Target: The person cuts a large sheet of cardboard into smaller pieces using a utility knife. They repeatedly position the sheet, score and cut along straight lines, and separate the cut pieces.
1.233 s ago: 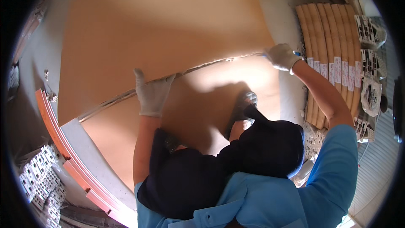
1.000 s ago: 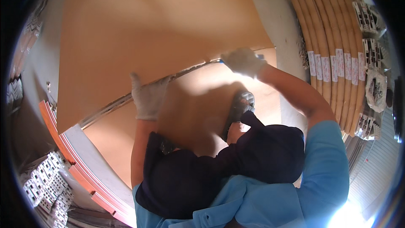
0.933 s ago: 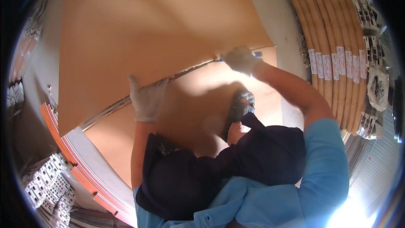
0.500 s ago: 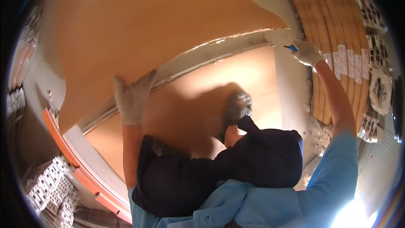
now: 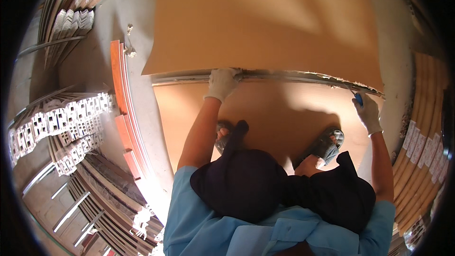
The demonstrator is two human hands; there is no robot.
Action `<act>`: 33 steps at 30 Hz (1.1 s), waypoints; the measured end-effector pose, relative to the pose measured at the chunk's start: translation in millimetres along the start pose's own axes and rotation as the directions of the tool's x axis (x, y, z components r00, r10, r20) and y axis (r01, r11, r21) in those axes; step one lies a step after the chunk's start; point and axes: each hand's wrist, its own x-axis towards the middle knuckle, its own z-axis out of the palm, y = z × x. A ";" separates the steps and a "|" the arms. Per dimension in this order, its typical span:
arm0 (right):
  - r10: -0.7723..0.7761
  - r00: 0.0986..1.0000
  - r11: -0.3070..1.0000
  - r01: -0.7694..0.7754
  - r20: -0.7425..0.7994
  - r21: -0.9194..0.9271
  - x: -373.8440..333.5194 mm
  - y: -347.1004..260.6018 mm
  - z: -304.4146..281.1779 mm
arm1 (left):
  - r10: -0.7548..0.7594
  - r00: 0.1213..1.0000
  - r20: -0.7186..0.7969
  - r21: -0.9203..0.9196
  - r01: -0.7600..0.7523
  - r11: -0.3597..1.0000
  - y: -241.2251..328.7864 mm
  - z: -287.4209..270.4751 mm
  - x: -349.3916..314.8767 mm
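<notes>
A large brown cardboard sheet point(image 5: 265, 23) spreads ahead of me, its near edge ragged toward the right. Another brown cardboard piece point(image 5: 270, 106) lies under my sandalled feet. Between the two runs a long grey metal strip point(image 5: 284, 77). My left hand point(image 5: 222, 84), in a white glove, bears on the strip left of the middle, fingers bunched against it; the fingertips are partly hidden. In my gloved right hand point(image 5: 368, 113) is a blue utility knife point(image 5: 359, 98), held closed near the strip's right end. Its thin tip points toward the ragged edge.
Long orange-red profiles point(image 5: 121, 83) lie on the floor to the left. Beyond them are stacked white hollow profiles point(image 5: 61, 118) and racked dark lengths point(image 5: 102, 187). Long brown wrapped packages point(image 5: 417, 147) stand along the right side.
My view has swung left and levelled out. The raised, curving cardboard sheet now lies flatter. My left hand's fingers have drawn together on the strip; the right hand still holds the knife.
</notes>
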 end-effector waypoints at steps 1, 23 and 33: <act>0.014 1.000 1.000 -0.014 -0.027 -0.016 4.8 2.0 0.8 | 0.056 0.998 0.010 0.059 -0.057 0.997 -7.6 -1.7 2.2; 0.797 0.565 0.319 -0.693 0.213 0.646 48.5 165.1 -10.9 | 0.427 0.904 0.013 0.624 -0.341 0.703 -25.5 1.4 28.7; 0.811 0.584 0.534 -0.731 -0.015 0.424 51.5 158.2 -6.5 | 0.380 0.919 -0.104 0.395 -0.312 0.864 -25.4 -0.8 25.6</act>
